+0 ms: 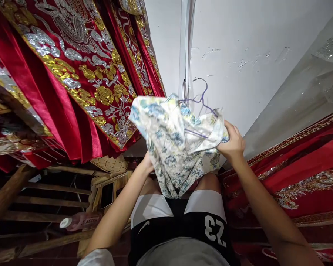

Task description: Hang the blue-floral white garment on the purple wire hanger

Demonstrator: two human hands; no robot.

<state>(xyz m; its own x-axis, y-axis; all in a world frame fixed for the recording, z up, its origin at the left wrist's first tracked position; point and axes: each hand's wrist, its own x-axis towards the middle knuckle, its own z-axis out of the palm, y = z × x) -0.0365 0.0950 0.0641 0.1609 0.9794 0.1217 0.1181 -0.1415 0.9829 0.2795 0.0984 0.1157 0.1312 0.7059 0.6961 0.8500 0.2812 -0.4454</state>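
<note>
A floral shirt (169, 144), white with blue and yellow print, is held up in front of my lap. Inside its neck sits a thin purple wire hanger (202, 96), its hook pointing up above the collar. My right hand (233, 142) grips the shirt at its right shoulder edge, fingers wrapped round the cloth. On the other side, my left hand (149, 162) is at the shirt's left edge, with its fingers mostly hidden behind the fabric.
Red embroidered garments (100, 74) hang at left, and more red cloth (308, 181) lies at right. A white wall (238, 44) stands ahead. Beside my left arm is a wooden bench (63, 188) with a pink bottle (81, 221) and a phone (107, 195).
</note>
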